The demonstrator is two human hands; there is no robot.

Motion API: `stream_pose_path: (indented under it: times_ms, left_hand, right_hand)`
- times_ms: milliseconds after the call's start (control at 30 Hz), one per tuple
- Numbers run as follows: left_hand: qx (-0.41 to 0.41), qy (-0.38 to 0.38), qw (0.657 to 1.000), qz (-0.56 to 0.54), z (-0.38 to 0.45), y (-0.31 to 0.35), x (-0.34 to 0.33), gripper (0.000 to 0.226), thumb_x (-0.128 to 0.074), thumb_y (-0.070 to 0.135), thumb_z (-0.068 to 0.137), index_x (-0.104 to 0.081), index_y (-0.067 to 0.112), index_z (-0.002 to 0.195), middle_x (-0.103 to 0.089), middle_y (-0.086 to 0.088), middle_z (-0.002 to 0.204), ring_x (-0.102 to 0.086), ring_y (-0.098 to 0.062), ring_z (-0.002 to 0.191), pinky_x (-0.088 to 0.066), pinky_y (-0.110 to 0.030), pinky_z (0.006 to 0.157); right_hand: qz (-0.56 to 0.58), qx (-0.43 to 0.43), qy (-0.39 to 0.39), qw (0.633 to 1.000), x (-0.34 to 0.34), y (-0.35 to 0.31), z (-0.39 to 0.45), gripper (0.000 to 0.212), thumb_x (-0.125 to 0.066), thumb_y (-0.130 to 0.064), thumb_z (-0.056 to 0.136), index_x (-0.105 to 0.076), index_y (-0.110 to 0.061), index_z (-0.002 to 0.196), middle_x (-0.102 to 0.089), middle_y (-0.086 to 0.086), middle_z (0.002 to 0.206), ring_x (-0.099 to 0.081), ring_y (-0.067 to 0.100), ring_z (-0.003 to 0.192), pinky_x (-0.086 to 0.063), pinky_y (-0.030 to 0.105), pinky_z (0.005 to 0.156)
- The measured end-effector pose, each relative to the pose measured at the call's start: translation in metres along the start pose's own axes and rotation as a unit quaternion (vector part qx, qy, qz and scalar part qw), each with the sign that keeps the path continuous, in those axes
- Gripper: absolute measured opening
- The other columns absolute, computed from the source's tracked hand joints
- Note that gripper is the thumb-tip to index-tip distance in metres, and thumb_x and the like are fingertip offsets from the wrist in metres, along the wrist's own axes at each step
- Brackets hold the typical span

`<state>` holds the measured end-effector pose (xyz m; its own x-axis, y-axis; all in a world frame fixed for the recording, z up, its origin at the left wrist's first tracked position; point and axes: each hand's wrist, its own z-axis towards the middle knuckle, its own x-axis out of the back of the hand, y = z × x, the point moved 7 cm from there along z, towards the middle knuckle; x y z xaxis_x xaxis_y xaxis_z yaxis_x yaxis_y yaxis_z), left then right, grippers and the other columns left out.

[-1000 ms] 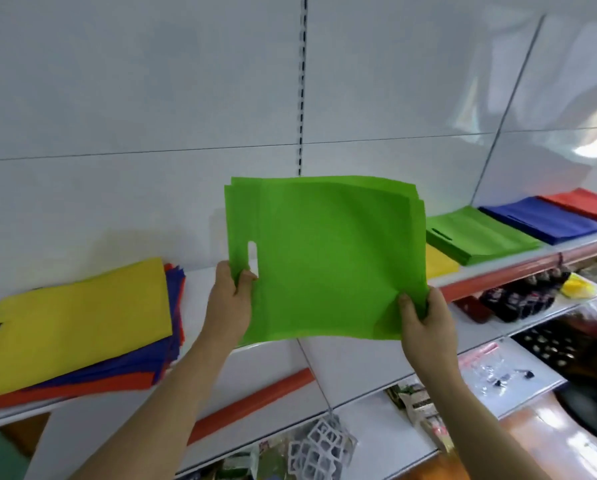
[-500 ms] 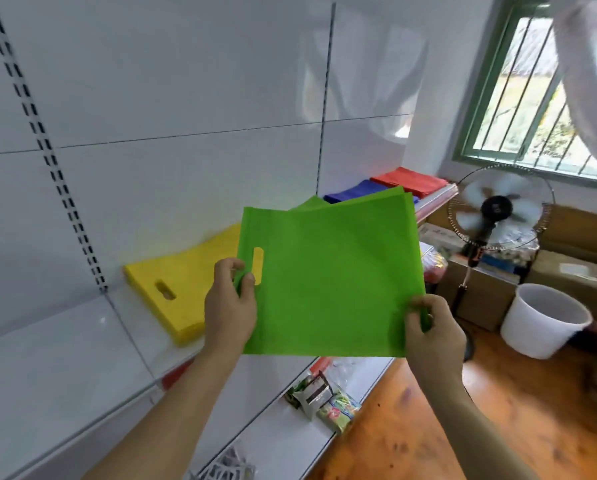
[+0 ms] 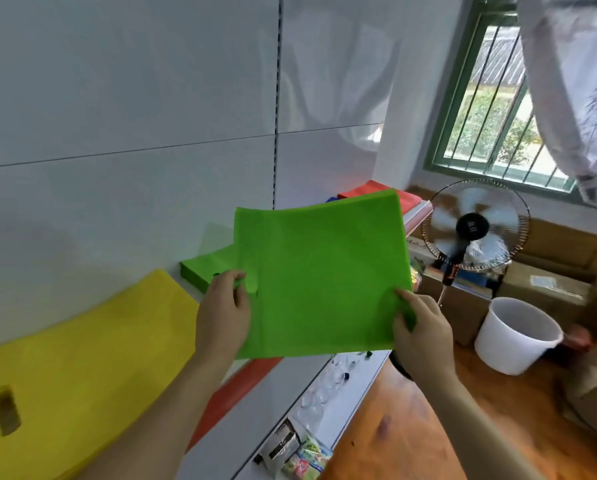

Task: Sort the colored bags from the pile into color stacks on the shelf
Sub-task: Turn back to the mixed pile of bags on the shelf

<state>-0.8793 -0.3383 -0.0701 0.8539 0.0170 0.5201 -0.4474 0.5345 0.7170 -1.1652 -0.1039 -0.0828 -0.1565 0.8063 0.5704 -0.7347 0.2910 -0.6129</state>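
I hold a flat green bag (image 3: 321, 275) in both hands above the shelf. My left hand (image 3: 222, 315) pinches its left edge near the handle slot, and my right hand (image 3: 420, 336) pinches its lower right corner. Behind and below the bag lies the green stack (image 3: 207, 268) on the shelf, mostly hidden by the bag. A yellow stack (image 3: 82, 365) lies to the left. A sliver of the blue stack (image 3: 331, 199) and part of the red stack (image 3: 369, 188) show past the bag's top edge.
The white shelf has a red front strip (image 3: 236, 389), and lower shelves (image 3: 324, 396) carry small packets and clear items. To the right stand a running fan (image 3: 475, 226), a white bucket (image 3: 518, 336), cardboard boxes (image 3: 546, 282) and a barred window (image 3: 494, 109) over a wooden floor.
My view has swung right along the shelf, from the mixed pile to the sorted stacks. Both hands carried the green bag over to the green stack and tilted it flatter.
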Motion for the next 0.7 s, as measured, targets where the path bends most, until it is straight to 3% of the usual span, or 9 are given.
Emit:
stream_pose_path:
  times_ms: [333,500,700]
  left_hand:
    - [0.079,0.084,0.987,0.110,0.042,-0.028,-0.025,0.028,-0.061,0.013,0.105,-0.065,0.009,0.131,-0.069,-0.009,0.127,-0.067,-0.030,0.101,-0.055,-0.044,0.082]
    - [0.147,0.135,0.965,0.171,0.042,-0.030,-0.026,0.025,-0.062,0.015,0.104,-0.067,0.010,0.127,-0.072,-0.008,0.121,-0.068,-0.029,0.105,-0.057,-0.047,0.082]
    - [0.238,0.086,0.937,0.241,0.035,-0.048,-0.036,0.037,-0.063,0.024,0.100,-0.065,0.012,0.135,-0.065,-0.008,0.132,-0.066,-0.027,0.110,-0.055,-0.040,0.090]
  right_hand:
    - [0.083,0.042,-0.112,0.989,-0.114,0.024,0.121,0.042,-0.062,-0.009,0.097,-0.069,-0.020,0.137,-0.065,-0.010,0.115,-0.058,0.011,0.095,-0.046,0.030,0.085]
    - [0.097,0.084,-0.193,0.973,-0.168,0.013,0.168,0.043,-0.058,-0.013,0.100,-0.065,-0.021,0.142,-0.060,-0.013,0.113,-0.059,0.011,0.091,-0.044,0.029,0.080]
    - [0.067,0.147,-0.283,0.945,-0.214,0.000,0.182,0.045,-0.052,-0.014,0.104,-0.059,-0.018,0.148,-0.058,-0.009,0.120,-0.053,0.009,0.085,-0.043,0.030,0.074]
